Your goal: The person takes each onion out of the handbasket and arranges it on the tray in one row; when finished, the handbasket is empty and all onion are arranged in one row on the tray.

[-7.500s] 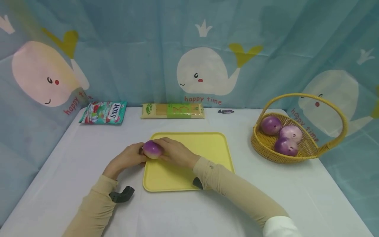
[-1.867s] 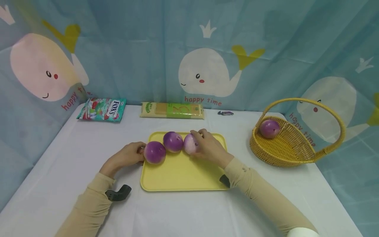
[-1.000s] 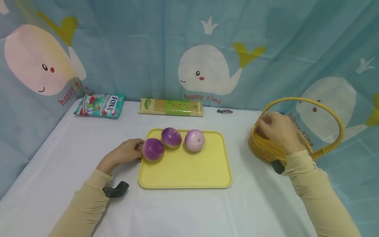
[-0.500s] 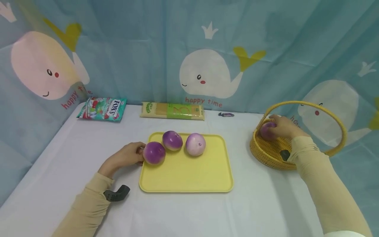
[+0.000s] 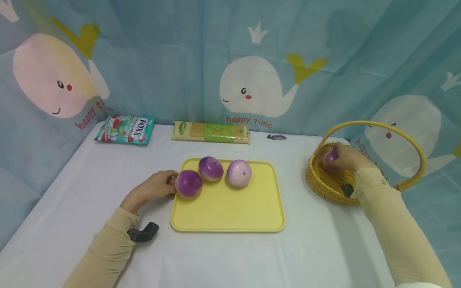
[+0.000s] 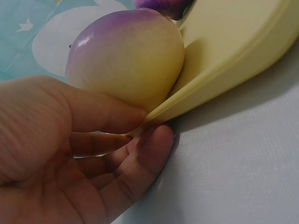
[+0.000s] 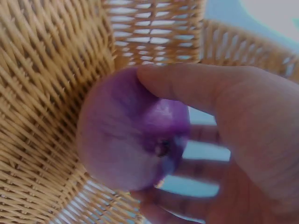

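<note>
Three purple onions lie on the yellow tray [image 5: 230, 212]: a dark one [image 5: 188, 183] at its left edge, another [image 5: 211, 168] behind it, and a paler one [image 5: 239, 173] to the right. My left hand [image 5: 172, 185] pinches the tray's left rim [image 6: 224, 65], thumb against the nearest onion [image 6: 126, 56] and fingers under the rim. Inside the wicker basket [image 5: 318, 186], my right hand [image 5: 333, 158] grips a fourth purple onion [image 5: 329, 156]. In the right wrist view the thumb [image 7: 201, 86] curls over this onion [image 7: 112, 140] above the basket's weave [image 7: 51, 70].
A Fox's candy bag [image 5: 125, 129], a flat pasta packet [image 5: 211, 132] and a small dark wrapped sweet [image 5: 276, 137] lie along the table's far edge. A whale-print curtain closes in the back and both sides. The basket's tall handle [image 5: 378, 124] arches over my right hand.
My right hand set two more onions on the tray, then went right into the basket and closed round the onion there. The left hand has stayed at the tray's rim.
</note>
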A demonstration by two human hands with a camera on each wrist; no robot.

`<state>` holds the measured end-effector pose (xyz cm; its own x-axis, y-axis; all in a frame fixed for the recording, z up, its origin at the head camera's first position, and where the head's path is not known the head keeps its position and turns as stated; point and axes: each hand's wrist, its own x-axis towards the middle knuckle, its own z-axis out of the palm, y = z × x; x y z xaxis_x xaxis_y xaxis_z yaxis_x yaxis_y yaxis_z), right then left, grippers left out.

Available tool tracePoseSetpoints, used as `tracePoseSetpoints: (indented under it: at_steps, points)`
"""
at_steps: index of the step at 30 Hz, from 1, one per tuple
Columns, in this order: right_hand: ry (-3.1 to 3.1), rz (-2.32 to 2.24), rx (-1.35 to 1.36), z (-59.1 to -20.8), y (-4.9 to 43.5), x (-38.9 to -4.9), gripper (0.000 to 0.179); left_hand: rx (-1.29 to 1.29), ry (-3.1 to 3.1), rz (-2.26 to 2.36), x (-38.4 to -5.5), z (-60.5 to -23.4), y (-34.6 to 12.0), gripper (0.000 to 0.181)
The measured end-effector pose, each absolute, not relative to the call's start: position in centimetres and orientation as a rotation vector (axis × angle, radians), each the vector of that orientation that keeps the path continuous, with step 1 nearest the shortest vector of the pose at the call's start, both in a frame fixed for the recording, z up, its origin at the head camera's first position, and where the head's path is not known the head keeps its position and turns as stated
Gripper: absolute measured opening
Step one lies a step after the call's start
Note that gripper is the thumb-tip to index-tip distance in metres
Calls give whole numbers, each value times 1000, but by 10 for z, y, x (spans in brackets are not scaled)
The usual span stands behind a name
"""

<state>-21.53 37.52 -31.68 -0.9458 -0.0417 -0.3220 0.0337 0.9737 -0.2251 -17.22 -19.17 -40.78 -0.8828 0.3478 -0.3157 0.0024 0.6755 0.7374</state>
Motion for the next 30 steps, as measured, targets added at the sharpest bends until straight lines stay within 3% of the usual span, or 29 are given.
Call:
tracePoseSetpoints:
  at_steps: [12,16,23,30]
  points:
    - [3241,-216,46,-302,333,-155,75,284,2466,1064,-173,-405,-190,52]
    - [3394,-273,-81,-301,301,-143,71,281,2465,1065,-172,-404,-191,53]
    - [3378,-320,-487,-342,241,-148,67,288,2494,1051,-169,-404,-191,52]
    - [3283,-266,-616,-373,210,-150,66,335,2544,997,-169,-402,-187,48]
